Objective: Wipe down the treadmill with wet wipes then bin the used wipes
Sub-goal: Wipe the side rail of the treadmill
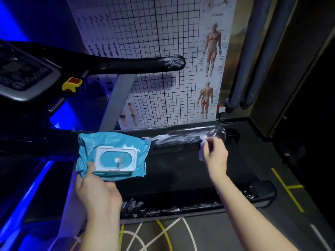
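Glow from blue lighting runs down the left edge of the frame and along the floor below it. At the upper left sits the treadmill console [23, 73], dark with a grey rim, and a yellow safety clip [71, 85] with a red top hangs just beside its right corner. From there the far handrail [141, 65] reaches towards the centre, with white streaks on its rounded end.

Lower left of centre, the left hand [97, 192] grips a teal wipes pack [112, 156], thumb on top beside the white flip-top frame and fingers underneath. The pack overlaps the near handrail [181, 136], a glossy black bar crossing the middle of the frame and smeared white along its right half.

Behind both rails a wall chart [163, 51] with a black grid fills the upper centre, with muscle figures [212, 49] down its right side.

At the right end of the near handrail the right hand [215, 156] pinches a crumpled wet wipe [203, 147] in curled fingers and presses it against the bar. Below lies the dark treadmill belt [181, 171]; the nearer side rail [181, 209] shows white smears.

Further right, two grey pipes [253, 51] run down the wall, and yellow lines [290, 192] mark the dark floor
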